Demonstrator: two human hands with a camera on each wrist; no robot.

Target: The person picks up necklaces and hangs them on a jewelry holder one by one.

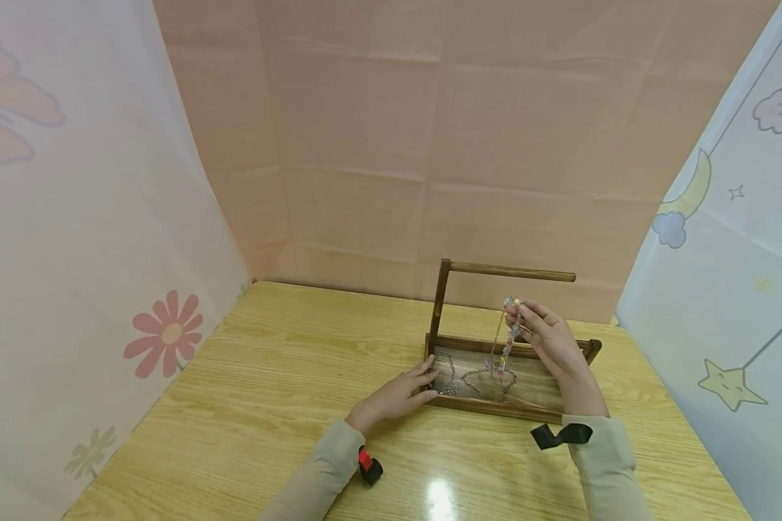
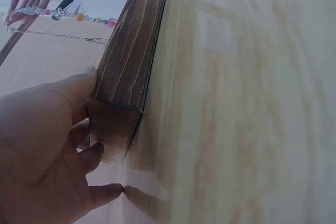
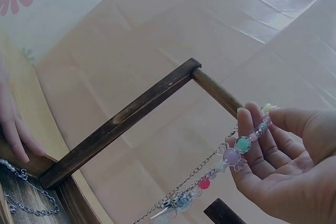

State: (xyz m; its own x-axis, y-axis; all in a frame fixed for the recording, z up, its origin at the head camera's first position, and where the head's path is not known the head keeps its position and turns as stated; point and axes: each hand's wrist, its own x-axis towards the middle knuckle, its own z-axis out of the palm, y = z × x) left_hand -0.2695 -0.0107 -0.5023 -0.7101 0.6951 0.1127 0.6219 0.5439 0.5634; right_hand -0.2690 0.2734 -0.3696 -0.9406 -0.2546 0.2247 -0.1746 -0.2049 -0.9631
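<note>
Pastel beads first: the right hand point(image 1: 547, 344) pinches a beaded strand point(image 3: 231, 156) between thumb and fingers, clamped near its upper end. Strand and its metal chain hang down from those fingertips, over the tray. Beneath the right hand, a dark wooden tray point(image 1: 495, 411). Just beyond the fingers, a round wooden bar point(image 1: 511, 273) runs out from an upright post point(image 1: 439, 304) on the tray's left end. To the right hand's left, lower down, two silver chains point(image 1: 452, 373) lie on the tray floor. Left hand point(image 1: 396, 394): thumb and fingers apart, resting against the tray's near left corner, beside the nearer chain. Under that hand and around the tray, yellowish wood-grain table point(image 1: 247, 391).
</note>
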